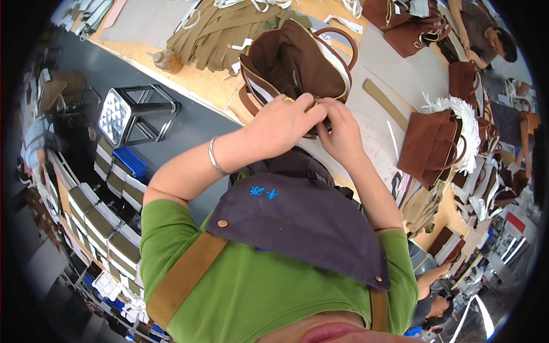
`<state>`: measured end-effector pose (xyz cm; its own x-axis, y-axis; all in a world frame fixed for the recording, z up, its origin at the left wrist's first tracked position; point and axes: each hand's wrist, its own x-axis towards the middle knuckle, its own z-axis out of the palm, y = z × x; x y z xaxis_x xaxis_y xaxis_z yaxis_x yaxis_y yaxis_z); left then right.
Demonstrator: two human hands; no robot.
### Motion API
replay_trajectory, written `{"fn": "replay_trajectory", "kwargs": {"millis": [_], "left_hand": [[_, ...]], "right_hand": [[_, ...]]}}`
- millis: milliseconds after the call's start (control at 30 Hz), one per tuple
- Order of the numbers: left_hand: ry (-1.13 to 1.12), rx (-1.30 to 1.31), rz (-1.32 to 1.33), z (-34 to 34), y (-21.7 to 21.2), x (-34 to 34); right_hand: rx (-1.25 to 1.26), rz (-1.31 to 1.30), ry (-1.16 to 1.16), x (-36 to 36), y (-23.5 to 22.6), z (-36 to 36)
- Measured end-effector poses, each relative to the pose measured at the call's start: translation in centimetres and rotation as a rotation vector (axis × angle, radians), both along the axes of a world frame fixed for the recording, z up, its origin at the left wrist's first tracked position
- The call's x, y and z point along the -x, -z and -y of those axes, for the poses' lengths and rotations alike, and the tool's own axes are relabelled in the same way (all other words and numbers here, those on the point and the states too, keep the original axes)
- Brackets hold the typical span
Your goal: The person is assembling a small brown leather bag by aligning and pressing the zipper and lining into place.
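Observation:
A brown handbag (294, 60) stands at the table edge with its top spread wide, showing the brown lining and a gold-toothed zipper round the mouth. Both my hands meet at its near end. My left hand (283, 121), with a ring on one finger and a bangle on the wrist, is closed with bent fingertips on the bag's near rim. Beside it my right hand (343, 130) pinches the same spot, its fingertips touching the left ones. What exactly lies between the fingertips is hidden by the fingers. One rounded handle (343, 40) rises on the bag's far right side.
Olive fabric strips (209, 37) lie piled behind the bag, near a small bottle (167, 60). A flat tan strip (386, 103) and another brown handbag (426, 146) lie to the right. A stool (123, 114) stands left on the floor. Other people work along the right side.

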<state>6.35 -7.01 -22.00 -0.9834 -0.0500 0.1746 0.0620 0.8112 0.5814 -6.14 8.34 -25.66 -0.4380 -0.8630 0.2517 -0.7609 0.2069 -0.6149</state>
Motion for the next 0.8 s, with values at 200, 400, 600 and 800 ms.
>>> {"fn": "replay_trajectory", "kwargs": {"millis": [200,400,600,800], "left_hand": [[-0.124,-0.014,0.047,-1.4,-0.7,-1.1],[-0.193,0.403,0.111,-3.8,1.5,-1.4],[-0.145,0.263,-0.063,1.1,-6.9,-0.8],[-0.054,0.102,0.077,3.9,-7.9,-0.5]], "right_hand": [[-0.186,-0.160,-0.051,0.5,0.4,-0.5],[-0.106,-0.159,-0.090,1.3,1.0,0.1],[-0.055,0.127,-0.292,3.2,-6.8,1.9],[-0.138,0.357,-0.358,3.8,-8.3,3.8]]}}
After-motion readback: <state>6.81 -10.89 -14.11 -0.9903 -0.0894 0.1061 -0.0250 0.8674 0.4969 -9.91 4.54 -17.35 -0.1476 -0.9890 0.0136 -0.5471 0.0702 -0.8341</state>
